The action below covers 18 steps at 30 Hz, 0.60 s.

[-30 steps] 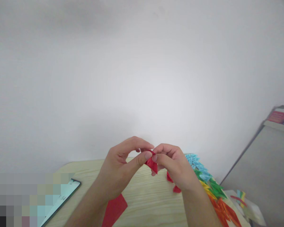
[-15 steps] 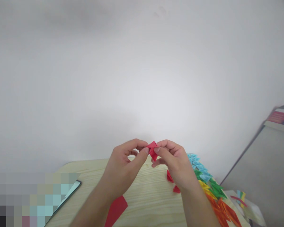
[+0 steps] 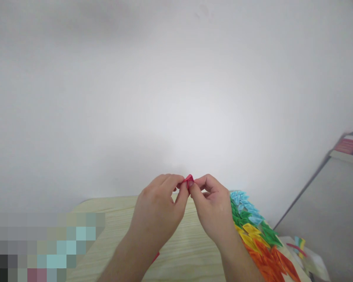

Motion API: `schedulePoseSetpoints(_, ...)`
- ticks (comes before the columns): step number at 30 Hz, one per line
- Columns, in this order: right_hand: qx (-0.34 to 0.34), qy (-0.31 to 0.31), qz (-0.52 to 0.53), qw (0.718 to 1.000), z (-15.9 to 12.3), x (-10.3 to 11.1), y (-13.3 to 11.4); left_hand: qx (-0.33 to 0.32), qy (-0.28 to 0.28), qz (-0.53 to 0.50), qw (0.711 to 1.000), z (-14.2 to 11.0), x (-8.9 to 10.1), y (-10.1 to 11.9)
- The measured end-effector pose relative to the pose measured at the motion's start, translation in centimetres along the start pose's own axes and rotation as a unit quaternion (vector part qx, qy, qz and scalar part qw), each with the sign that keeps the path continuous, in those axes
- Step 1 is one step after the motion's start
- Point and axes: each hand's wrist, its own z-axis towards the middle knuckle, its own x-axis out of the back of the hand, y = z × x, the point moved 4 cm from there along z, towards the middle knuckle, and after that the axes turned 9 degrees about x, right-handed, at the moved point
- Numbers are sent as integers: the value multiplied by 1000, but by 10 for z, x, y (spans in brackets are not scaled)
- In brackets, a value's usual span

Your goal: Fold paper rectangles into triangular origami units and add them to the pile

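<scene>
Between my two hands, above the far edge of the table, is a small piece of folded red paper (image 3: 189, 179). My left hand (image 3: 160, 207) pinches its left side with thumb and fingers. From the right, my right hand (image 3: 213, 205) grips it, the thumb pressed on its front. Fingers cover most of the paper, so its exact folded shape is hard to make out. Below my left wrist, a bit of another red paper (image 3: 155, 257) shows on the table, mostly hidden by the forearm.
Folded paper pieces lie along the table's right side: light blue (image 3: 244, 203), green (image 3: 269, 234), yellow (image 3: 250, 237) and orange (image 3: 275, 260). The pale wooden table (image 3: 106, 219) meets a white wall (image 3: 176, 98). A white bag (image 3: 312, 258) and a grey panel (image 3: 329, 207) stand at right.
Both hands have drawn closer together, and the red paper is squeezed narrower and more covered. My right forearm has shifted left, now hiding the small red pieces and exposing more coloured ones.
</scene>
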Motion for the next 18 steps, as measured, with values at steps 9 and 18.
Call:
schedulePoseSetpoints(9, 8, -13, -54, 998, 1, 2, -2, -33, 46, 17, 998, -1, 1, 1)
schedulePoseSetpoints(18, -41, -2, 55, 998, 4, 1, 5, -38, 121, -24, 992, -5, 5, 8)
